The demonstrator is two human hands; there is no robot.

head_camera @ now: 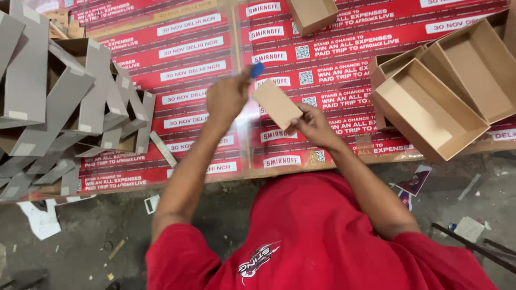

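We are pinching a small brown card (277, 103) in our right hand (313, 126), steadying it while our left hand (228, 98) is gripping a blue tool (257, 70) above.

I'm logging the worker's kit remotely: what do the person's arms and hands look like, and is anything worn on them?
Both arms are bare from the short red sleeves of a shirt down to the fingers. The left hand and right hand show no gloves, and no watch or band is visible on either wrist. The left hand is motion-blurred, so fine detail is unclear.
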